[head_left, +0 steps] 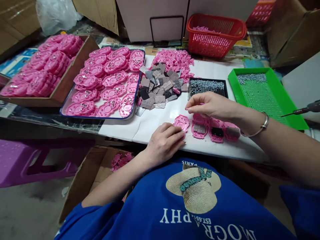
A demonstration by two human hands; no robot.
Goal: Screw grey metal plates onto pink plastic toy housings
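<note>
1. Head view: one pink plastic casing (181, 122) lies by the desk's (120, 128) near edge; the left hand (166, 141) rests fingers, close together, on it.
2. The right hand (203, 104) hovers above, thumb and forefinger tips together; whether they pinch anything, I cannot tell.
3. Three casings rightward carry two grey plates (200, 128) and one black plate (217, 132).
4. Behind: one red basket (210, 48), one green tray (282, 90).

All the lettering I can make out is on the front of the blue T-shirt (150, 206), upside down in my head view: large white letters (170, 216) spelling MOGRAPHY, broken by a fold, then a small "EST." (207, 220) with blurred digits, and PARIS (192, 164) beyond the printed straw hats (200, 200).
</note>
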